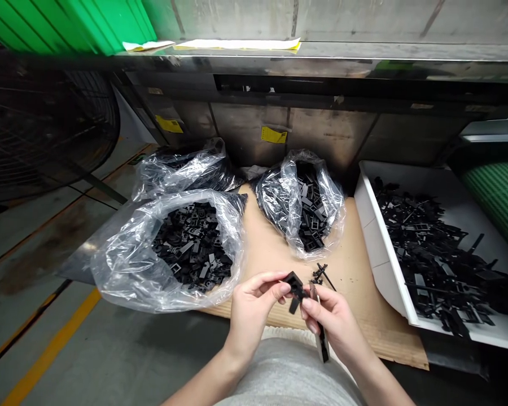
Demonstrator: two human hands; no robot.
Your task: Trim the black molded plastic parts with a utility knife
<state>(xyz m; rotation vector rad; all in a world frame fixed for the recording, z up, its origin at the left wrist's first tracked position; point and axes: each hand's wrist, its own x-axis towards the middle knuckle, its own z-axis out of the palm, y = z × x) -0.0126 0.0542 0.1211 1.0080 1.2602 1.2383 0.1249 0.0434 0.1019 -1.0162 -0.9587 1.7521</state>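
My left hand pinches a small black plastic part by its left edge, between thumb and fingers. Closed around a slim knife-like tool, silver and black, is my right hand. The tool's narrow metal end points up beside the plastic part, and its handle hangs below the fingers. Whether its tip touches the part I cannot tell. Just beyond my fingers, a thin black plastic sprue piece lies on the cardboard.
An open plastic bag of black parts stands at left, another bag at centre back, and a third bag behind. A white bin of sprues is at right. A fan stands far left; a metal ledge crosses behind.
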